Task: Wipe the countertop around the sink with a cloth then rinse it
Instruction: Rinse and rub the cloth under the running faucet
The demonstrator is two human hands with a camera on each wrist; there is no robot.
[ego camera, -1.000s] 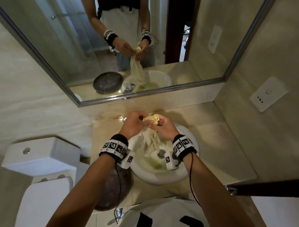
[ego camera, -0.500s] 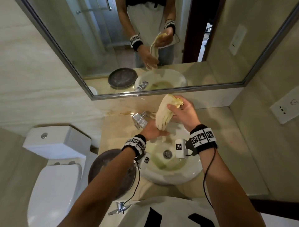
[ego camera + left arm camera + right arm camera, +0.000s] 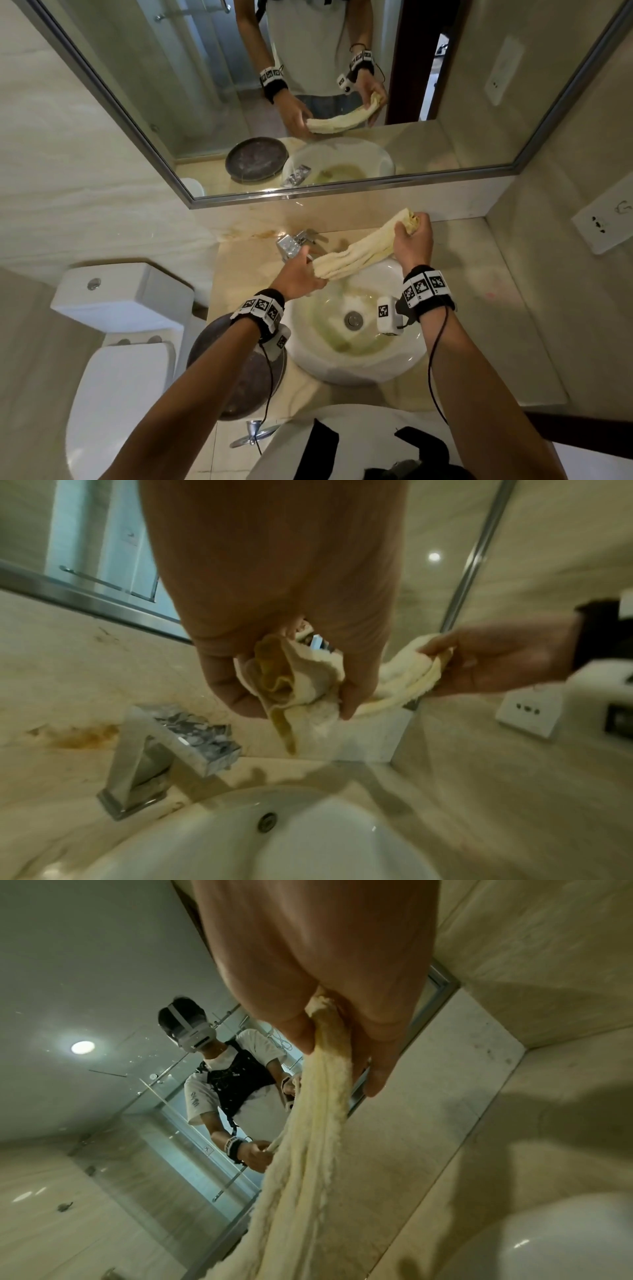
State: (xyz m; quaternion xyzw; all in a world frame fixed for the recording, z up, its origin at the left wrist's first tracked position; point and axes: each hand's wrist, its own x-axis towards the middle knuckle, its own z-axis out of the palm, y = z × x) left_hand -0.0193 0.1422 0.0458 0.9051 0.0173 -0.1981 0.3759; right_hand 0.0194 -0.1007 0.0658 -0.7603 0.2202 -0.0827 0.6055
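A pale yellow cloth (image 3: 359, 248), rolled into a long rope, is stretched above the back of the white sink (image 3: 407, 363). My left hand (image 3: 301, 274) grips its lower end near the chrome faucet (image 3: 291, 245). My right hand (image 3: 412, 236) grips the upper end by the backsplash. In the left wrist view the cloth (image 3: 301, 685) bunches between my fingers. The right wrist view shows the cloth (image 3: 308, 1150) hanging away from my right hand's fingers (image 3: 380, 1053). The beige countertop (image 3: 479, 308) surrounds the sink.
A dark round dish (image 3: 246, 373) sits on the counter left of the sink, under my left forearm. A white toilet (image 3: 113, 342) stands further left. A mirror (image 3: 308, 85) hangs over the backsplash. A wall socket (image 3: 606, 222) is on the right wall.
The cloth went from bunched and hanging into the bowl to stretched out as a rope. My right hand rose toward the back right; my left slid down to the lower end.
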